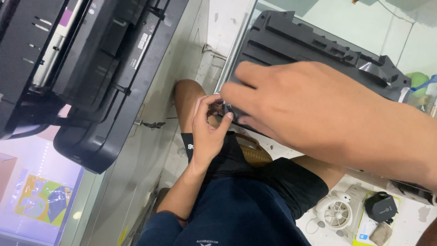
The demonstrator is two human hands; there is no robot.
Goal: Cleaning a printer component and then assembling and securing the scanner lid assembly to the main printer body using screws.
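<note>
A large black plastic printer part (314, 43), ribbed and slotted, lies tilted across the top right over my lap. My right hand (309, 109) reaches in from the right and grips its lower left edge, fingers curled over the end. My left hand (207, 130) comes up from below and pinches the same corner with thumb and fingertips, right beside the right hand's fingers. What sits between the left fingertips is hidden. I am seated, in black shorts (255, 175) and a dark blue shirt.
A black printer (91, 68) with its covers off rests on a glass counter (136, 155) at the left. A woven stool (255, 155) shows under my legs. On the floor at lower right stand a small white fan (337, 212) and a round black device (380, 207).
</note>
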